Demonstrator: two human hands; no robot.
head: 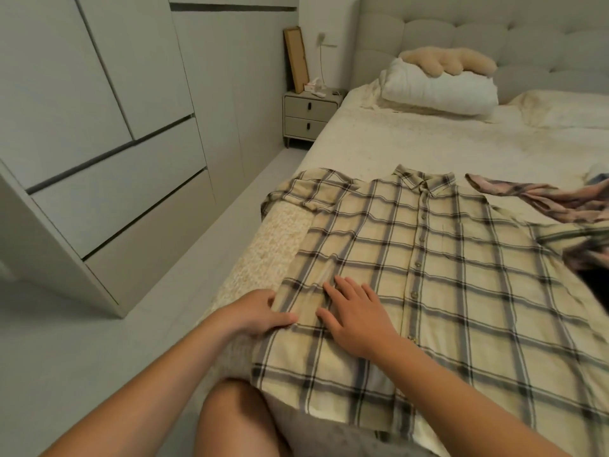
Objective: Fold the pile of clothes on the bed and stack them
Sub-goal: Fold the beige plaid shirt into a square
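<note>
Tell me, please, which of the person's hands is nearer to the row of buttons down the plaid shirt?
The right hand: it lies flat on the plaid shirt, just left of the button row. The left hand holds the shirt's side edge, farther away.

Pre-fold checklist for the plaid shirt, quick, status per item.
1. Plaid shirt spread button-side up on the bed: ok.
2. Left hand pinches the shirt's side edge: ok.
3. Right hand lies flat on the cloth, fingers straight: ok.
4. Left sleeve laid flat: not ok, it is bunched at the bed edge.
5. Right side free of other clothes: not ok, a pink garment overlaps it.
6. Hem lying flat: cannot tell, it runs out of view.
</note>
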